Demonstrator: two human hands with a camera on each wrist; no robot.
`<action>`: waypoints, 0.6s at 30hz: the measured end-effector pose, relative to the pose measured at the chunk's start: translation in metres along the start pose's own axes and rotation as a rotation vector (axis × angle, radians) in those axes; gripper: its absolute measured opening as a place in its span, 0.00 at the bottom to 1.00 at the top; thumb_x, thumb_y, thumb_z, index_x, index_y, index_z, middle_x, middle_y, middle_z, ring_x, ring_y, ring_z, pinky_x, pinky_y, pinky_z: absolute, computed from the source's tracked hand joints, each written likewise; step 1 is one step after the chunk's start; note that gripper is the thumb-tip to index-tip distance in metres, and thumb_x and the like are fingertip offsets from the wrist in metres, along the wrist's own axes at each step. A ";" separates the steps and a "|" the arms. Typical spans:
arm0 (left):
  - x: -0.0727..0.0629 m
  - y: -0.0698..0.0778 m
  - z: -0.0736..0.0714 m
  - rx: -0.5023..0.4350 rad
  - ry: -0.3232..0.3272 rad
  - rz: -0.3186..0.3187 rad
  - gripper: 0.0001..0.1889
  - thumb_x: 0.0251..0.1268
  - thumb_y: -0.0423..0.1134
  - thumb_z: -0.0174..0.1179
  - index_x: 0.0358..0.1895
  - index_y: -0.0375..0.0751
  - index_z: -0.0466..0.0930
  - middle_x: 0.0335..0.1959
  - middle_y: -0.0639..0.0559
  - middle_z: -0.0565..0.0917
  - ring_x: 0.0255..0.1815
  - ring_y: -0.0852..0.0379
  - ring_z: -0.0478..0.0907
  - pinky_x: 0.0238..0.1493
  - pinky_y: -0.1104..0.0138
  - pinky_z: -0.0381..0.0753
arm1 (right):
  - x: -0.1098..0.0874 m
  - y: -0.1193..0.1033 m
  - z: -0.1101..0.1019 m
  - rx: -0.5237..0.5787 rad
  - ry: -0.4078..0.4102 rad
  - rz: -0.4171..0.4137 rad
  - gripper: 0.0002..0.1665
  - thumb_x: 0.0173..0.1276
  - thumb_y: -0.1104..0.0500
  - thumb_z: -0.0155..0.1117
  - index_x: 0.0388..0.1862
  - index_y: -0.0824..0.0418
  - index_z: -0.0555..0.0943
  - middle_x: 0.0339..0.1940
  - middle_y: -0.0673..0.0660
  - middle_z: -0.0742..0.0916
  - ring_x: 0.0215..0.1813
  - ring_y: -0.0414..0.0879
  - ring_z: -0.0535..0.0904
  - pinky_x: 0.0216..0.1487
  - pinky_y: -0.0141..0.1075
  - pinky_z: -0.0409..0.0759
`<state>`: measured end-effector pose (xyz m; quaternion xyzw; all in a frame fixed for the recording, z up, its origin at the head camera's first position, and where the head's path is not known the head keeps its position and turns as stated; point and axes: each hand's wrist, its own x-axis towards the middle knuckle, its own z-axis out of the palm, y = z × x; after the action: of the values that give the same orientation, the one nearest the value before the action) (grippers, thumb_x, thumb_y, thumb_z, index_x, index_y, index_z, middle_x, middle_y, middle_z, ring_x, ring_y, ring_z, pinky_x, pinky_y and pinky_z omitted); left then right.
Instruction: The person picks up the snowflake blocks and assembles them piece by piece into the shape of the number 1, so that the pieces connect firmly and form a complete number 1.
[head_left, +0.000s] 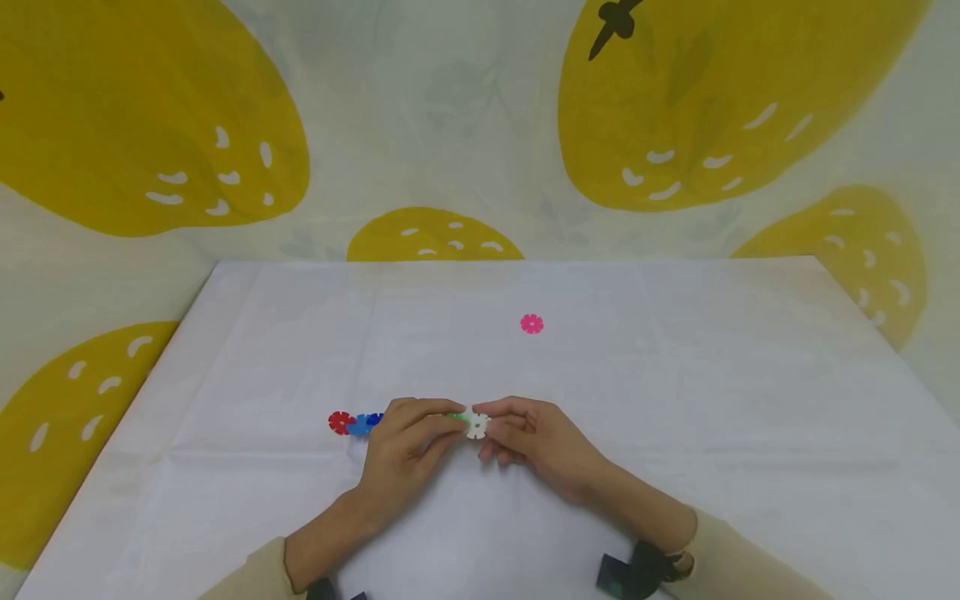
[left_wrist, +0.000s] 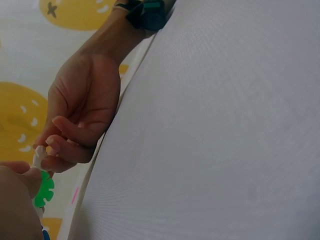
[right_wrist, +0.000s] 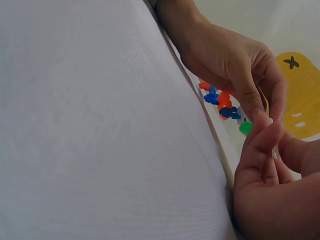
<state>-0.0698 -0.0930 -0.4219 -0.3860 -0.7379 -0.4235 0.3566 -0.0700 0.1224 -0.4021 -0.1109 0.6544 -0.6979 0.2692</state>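
A chain of small notched plastic discs lies across the front middle, partly hidden by my left hand (head_left: pixel 405 446). At its left end in the head view is a red disc (head_left: pixel 340 422), followed by a blue disc (head_left: pixel 360 425). The right wrist view shows more links, among them an orange-red disc (right_wrist: pixel 224 101) and a green disc (right_wrist: pixel 245 128). My left fingers pinch the chain near the green disc (left_wrist: pixel 45 189). Between thumb and forefinger, my right hand (head_left: pixel 551 442) pinches a white disc (head_left: pixel 476 425) at the chain's right end, its other fingers loosely curled.
A single pink disc (head_left: pixel 532 324) lies flat farther back on the white-covered table (head_left: pixel 712 375). Behind the table hangs a cloth (head_left: pixel 450 108) with large yellow fruit shapes. A dark wrist device (head_left: pixel 633 571) sits at the right cuff.
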 end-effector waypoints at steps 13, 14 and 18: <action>-0.001 -0.001 -0.001 0.019 -0.064 0.036 0.04 0.64 0.37 0.63 0.37 0.44 0.86 0.39 0.52 0.85 0.36 0.58 0.80 0.44 0.63 0.69 | 0.000 0.001 0.003 -0.068 0.024 -0.044 0.18 0.68 0.59 0.62 0.54 0.67 0.78 0.31 0.63 0.84 0.31 0.48 0.78 0.36 0.31 0.79; -0.001 -0.001 -0.001 0.024 -0.065 0.036 0.04 0.64 0.37 0.63 0.36 0.44 0.86 0.39 0.52 0.84 0.35 0.58 0.80 0.44 0.63 0.69 | 0.001 0.001 0.003 -0.077 0.026 -0.050 0.18 0.69 0.59 0.62 0.54 0.67 0.78 0.31 0.63 0.84 0.31 0.47 0.78 0.36 0.31 0.79; -0.001 -0.001 -0.001 0.037 -0.059 0.040 0.04 0.63 0.38 0.63 0.36 0.45 0.86 0.39 0.51 0.84 0.35 0.59 0.81 0.43 0.62 0.69 | 0.001 0.001 0.003 -0.072 0.028 -0.051 0.18 0.69 0.59 0.62 0.54 0.66 0.78 0.31 0.63 0.84 0.31 0.48 0.78 0.37 0.32 0.79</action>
<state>-0.0702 -0.0944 -0.4224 -0.4063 -0.7481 -0.3909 0.3501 -0.0689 0.1192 -0.4024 -0.1275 0.6798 -0.6819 0.2379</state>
